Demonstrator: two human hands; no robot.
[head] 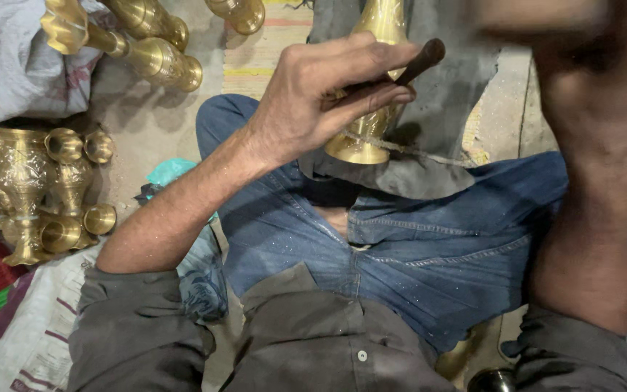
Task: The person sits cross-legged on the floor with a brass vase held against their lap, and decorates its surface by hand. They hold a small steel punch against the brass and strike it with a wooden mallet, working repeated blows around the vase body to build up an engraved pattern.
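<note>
Left hand (321, 98): fingers curled tight around a dark, stubby tool (419, 62), gripped between thumb and fingertips; its free end sticks out up and to the right, long axis slanting from lower left to upper right. The tool sits against the side of a brass vase (371, 109), which rests on a dark grey cloth (429, 123) over the lap in blue jeans (429, 247). Vase long axis runs near vertical in the picture, flared foot toward the wearer, neck pointing away (top cut off by the frame). Right hand (546, 18): raised, blurred at the top edge; grip cannot be told. Left of the body: cluster of brass vases (38, 189) lying on the floor, more brass pieces (139, 43) above. No readable packages; a white sack (23, 341) lies lower left.
</note>
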